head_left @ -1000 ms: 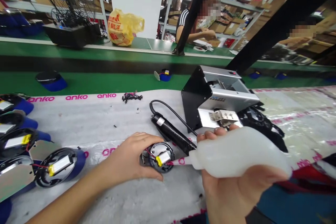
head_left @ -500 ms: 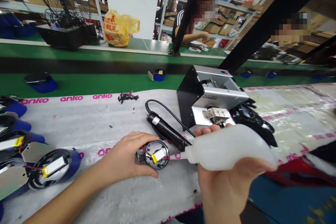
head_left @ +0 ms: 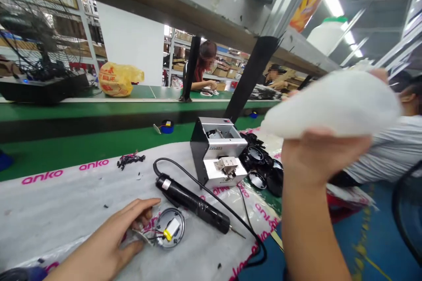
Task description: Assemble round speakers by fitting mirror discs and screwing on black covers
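My right hand [head_left: 321, 156] is raised high at the right and grips a soft white squeeze bottle [head_left: 332, 105], lifted well above the bench. Down at the front edge, my left hand [head_left: 114, 237] rests on the white foam sheet [head_left: 66, 202] with fingers loosely curled beside a small round black part [head_left: 170, 227] that carries a silver battery with yellow tape and red and black wires. The fingertips touch its left edge. A black electric screwdriver [head_left: 193, 203] with its cable lies just behind that part.
A silver and black box machine [head_left: 217, 151] stands behind the screwdriver, with a pile of black round parts [head_left: 263, 169] to its right. A green conveyor belt [head_left: 82, 140] runs behind the sheet. Other people work across the belt and at the far right.
My right hand has lifted the white bottle up and away from the round part. My left hand has loosened its hold on the part. The view has tilted upward and shifted right.
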`<action>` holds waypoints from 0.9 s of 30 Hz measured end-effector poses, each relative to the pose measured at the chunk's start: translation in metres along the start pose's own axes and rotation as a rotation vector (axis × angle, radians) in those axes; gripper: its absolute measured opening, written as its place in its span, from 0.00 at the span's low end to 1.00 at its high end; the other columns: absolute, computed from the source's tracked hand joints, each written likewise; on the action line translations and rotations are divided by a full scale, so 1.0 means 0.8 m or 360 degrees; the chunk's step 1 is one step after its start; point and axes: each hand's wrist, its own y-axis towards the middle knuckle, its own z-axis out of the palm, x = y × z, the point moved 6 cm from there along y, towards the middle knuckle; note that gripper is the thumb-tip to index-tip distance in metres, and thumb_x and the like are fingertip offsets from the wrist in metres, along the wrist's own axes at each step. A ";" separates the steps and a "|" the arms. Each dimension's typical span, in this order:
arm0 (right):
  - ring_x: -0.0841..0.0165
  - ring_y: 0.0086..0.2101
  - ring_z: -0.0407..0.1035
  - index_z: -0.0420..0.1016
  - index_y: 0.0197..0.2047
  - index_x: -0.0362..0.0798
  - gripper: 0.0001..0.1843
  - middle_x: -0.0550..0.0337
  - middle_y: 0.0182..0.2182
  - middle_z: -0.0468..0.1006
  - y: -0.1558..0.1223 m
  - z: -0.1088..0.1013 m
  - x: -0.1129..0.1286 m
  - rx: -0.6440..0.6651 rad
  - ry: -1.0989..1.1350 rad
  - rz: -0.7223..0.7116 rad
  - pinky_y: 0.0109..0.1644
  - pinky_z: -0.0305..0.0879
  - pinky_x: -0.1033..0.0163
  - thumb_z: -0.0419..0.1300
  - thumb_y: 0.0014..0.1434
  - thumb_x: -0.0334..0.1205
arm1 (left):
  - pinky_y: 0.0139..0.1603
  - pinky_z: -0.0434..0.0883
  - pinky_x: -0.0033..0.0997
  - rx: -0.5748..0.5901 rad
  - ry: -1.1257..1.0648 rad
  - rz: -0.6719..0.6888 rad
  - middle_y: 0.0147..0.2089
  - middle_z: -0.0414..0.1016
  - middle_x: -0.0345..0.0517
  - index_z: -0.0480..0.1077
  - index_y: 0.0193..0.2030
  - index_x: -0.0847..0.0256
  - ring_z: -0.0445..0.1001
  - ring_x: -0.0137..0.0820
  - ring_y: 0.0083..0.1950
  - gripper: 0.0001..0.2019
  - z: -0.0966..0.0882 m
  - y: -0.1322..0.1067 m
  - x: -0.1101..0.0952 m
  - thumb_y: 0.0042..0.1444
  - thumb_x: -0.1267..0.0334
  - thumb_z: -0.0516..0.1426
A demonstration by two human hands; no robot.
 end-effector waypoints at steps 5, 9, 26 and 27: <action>0.55 0.62 0.62 0.55 0.71 0.47 0.40 0.48 0.64 0.66 0.025 0.071 -0.053 0.1328 -0.0477 -0.0362 0.68 0.57 0.45 0.61 0.64 0.55 | 0.52 0.73 0.43 -0.0023 -0.0412 -0.0036 0.44 0.76 0.44 0.73 0.56 0.47 0.76 0.41 0.45 0.24 0.002 0.005 -0.007 0.51 0.64 0.64; 0.57 0.50 0.74 0.68 0.65 0.50 0.29 0.50 0.52 0.77 -0.013 0.101 -0.086 0.1705 -0.0464 -0.0275 0.55 0.72 0.48 0.59 0.64 0.53 | 0.32 0.72 0.28 -0.0084 -0.1149 -0.0155 0.38 0.75 0.43 0.75 0.45 0.57 0.74 0.32 0.35 0.19 0.005 0.001 -0.024 0.46 0.58 0.70; 0.61 0.56 0.69 0.69 0.63 0.50 0.22 0.48 0.58 0.72 -0.234 0.096 0.087 0.1794 0.0274 0.0094 0.57 0.73 0.57 0.49 0.69 0.30 | 0.41 0.75 0.35 -0.0227 -0.0546 -0.0464 0.48 0.82 0.57 0.71 0.58 0.64 0.81 0.37 0.36 0.19 -0.026 0.004 -0.050 0.63 0.60 0.55; 0.62 0.56 0.69 0.69 0.62 0.52 0.21 0.49 0.57 0.72 -0.236 0.093 0.080 0.1759 0.0300 0.0221 0.57 0.73 0.58 0.51 0.69 0.32 | 0.42 0.75 0.36 -0.0323 -0.0084 -0.0511 0.45 0.82 0.56 0.74 0.54 0.64 0.81 0.38 0.37 0.16 -0.043 0.011 -0.055 0.64 0.63 0.53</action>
